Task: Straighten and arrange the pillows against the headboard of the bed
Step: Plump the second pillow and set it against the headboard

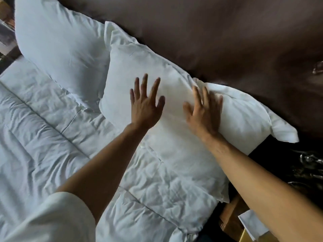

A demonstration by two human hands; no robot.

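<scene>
- A white, plump fabric pillow (138, 67) leans against the dark brown upholstered headboard (218, 32), its long side running along the headboard's foot.
- The left hand (145, 105) lies with fingers spread wide and flat on the front face of this pillow, palm down, gripping nothing.
- The right hand (204, 112) is also open, fingers slightly splayed, pressed palm-down on the pillow's upper right part, where the cloth bunches into a fold just beyond the fingertips (195, 91); it closes on nothing.
- The two hands sit near each other on the same pillow, not touching.
- The pillow's right end, with a loose flap of white pillowcase (284, 133), hangs past the bed's edge over a dark gap.
- A second white pillow (57, 42) stands further left, likewise propped against the headboard, its lower corner just beside the first pillow.
- Below both pillows spreads a creased white quilted duvet (52, 123) with stitched seams.
- A white sleeve (52, 219) covers the upper part of the left arm; the right forearm is bare.
- At the lower right stands a wooden bedside surface (230, 217) with a white paper (253, 224) on it.
</scene>
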